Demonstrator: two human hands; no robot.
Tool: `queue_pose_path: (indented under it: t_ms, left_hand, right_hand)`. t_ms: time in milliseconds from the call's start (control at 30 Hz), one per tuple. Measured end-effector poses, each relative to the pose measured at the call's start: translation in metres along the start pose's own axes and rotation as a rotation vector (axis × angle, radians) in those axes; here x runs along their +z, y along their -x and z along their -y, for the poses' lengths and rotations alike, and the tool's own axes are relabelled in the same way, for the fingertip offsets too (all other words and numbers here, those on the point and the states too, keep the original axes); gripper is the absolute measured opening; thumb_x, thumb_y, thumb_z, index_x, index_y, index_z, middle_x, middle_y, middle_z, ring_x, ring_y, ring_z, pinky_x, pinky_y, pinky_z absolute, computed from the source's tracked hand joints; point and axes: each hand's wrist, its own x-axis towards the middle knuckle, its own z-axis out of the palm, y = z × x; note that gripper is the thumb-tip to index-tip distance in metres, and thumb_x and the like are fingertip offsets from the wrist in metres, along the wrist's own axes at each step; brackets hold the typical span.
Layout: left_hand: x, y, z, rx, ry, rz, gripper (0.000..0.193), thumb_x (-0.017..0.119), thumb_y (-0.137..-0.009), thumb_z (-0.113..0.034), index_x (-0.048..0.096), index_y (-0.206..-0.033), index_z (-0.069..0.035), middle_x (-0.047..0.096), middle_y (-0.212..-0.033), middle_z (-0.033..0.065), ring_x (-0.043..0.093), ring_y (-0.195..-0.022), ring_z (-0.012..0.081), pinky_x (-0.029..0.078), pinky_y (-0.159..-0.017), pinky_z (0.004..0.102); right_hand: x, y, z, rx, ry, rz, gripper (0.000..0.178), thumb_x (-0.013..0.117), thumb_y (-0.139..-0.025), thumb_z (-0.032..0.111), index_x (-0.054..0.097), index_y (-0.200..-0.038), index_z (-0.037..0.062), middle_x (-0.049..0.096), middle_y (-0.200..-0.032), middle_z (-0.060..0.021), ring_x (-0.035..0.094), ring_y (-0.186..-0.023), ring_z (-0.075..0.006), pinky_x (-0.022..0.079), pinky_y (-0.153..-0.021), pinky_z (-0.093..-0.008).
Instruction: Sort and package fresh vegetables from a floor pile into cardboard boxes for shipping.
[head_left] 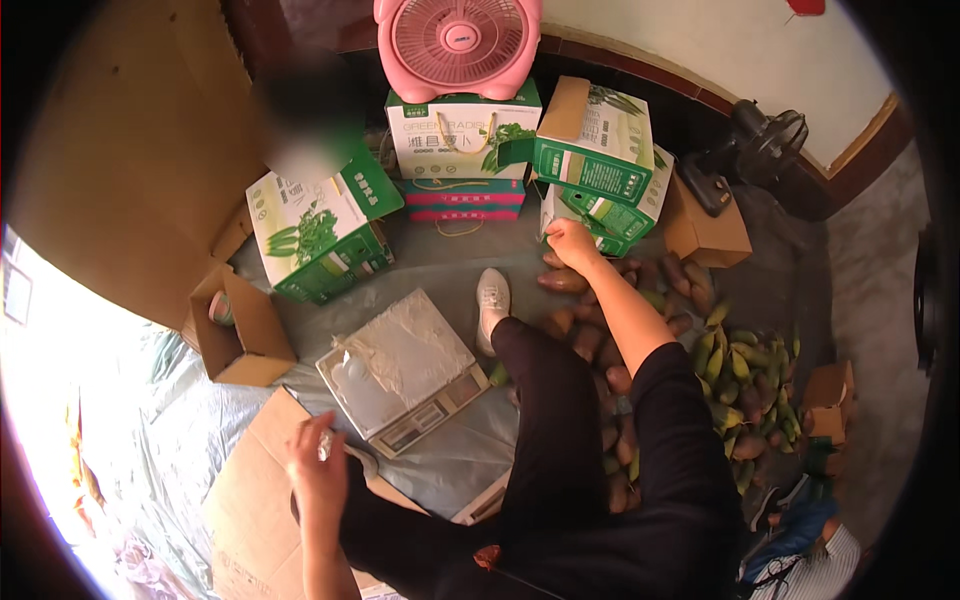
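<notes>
My right hand (572,243) reaches forward, fingertips pinched together at the front of a white and green carton (625,225). Whether they grip its edge I cannot make out. Another such carton (600,130) with raised flaps rests on top of it. Below that hand, reddish-brown root vegetables (565,280) lie on the floor sheet. My left hand (318,465) is raised beside my left leg, its fingers curled. A small shiny whitish thing (325,445) shows at them, held or worn. Nearest to it is a flat scale (400,370) with a plastic-covered top.
A pink fan (460,40) stands on a white and green carton (462,135) at the back. Left are an open printed carton (320,240) and a brown box (245,340). Green radishes (740,370) are heaped at right. A dark fan (770,135) stands beyond. Flattened cardboard (250,500) lies near-left.
</notes>
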Motion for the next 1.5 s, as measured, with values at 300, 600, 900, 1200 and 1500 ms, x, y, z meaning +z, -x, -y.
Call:
queue_pose_path:
  t_ms: [300,600,900,1200,1500]
  left_hand:
    - [0.060,-0.021,0.028,0.037,-0.239,0.459,0.027,0.067,-0.073,-0.012,0.064,-0.099,-0.005,0.063,-0.088,0.0120,0.059,-0.087,0.0309,0.042,-0.080,0.0411]
    - [0.072,-0.041,0.032,0.005,-0.207,0.505,0.028,0.068,-0.073,-0.013,0.063,-0.099,-0.006,0.062,-0.085,0.0115,0.060,-0.082,0.0323,0.045,-0.073,0.0416]
    - [0.073,-0.040,0.024,-0.009,-0.130,0.494,0.027,0.067,-0.072,-0.009,0.063,-0.098,-0.003,0.062,-0.085,0.0149,0.060,-0.082,0.0339,0.048,-0.072,0.0409]
    - [0.070,-0.023,0.022,0.078,-0.103,0.442,0.022,0.065,-0.075,-0.009,0.063,-0.097,-0.004,0.062,-0.085,0.0154,0.060,-0.080,0.0347,0.048,-0.071,0.0415]
    - [0.059,-0.003,0.038,0.085,-0.111,0.388,0.022,0.063,-0.076,-0.009,0.064,-0.098,-0.004,0.062,-0.086,0.0143,0.061,-0.082,0.0329,0.049,-0.071,0.0403]
  right_hand:
    - [-0.024,-0.123,0.035,-0.085,0.741,-0.183,0.030,0.052,-0.079,0.006,0.056,-0.108,0.0111,0.052,-0.123,-0.0095,0.058,-0.099,-0.0311,0.050,-0.078,-0.0421]
    - [-0.010,-0.203,0.024,-0.389,0.978,-0.257,0.027,0.049,-0.082,0.006,0.057,-0.107,0.0112,0.057,-0.111,-0.0048,0.063,-0.092,-0.0232,0.051,-0.074,-0.0357]
    - [-0.082,-0.161,-0.020,-0.258,1.107,-0.142,0.012,0.055,-0.077,0.005,0.066,-0.079,0.0060,0.063,-0.096,-0.0091,0.065,-0.086,-0.0247,0.052,-0.070,-0.0353]
    - [-0.174,-0.028,-0.012,-0.332,0.766,-0.165,0.005,0.053,-0.071,0.005,0.051,-0.068,0.0099,0.055,-0.078,-0.0082,0.058,-0.077,-0.0333,0.043,-0.061,-0.0430]
    - [-0.257,0.013,0.078,-0.414,0.184,-0.438,0.015,0.064,-0.070,0.008,0.055,-0.082,0.0091,0.060,-0.072,-0.0079,0.060,-0.068,-0.0232,0.045,-0.061,-0.0326]
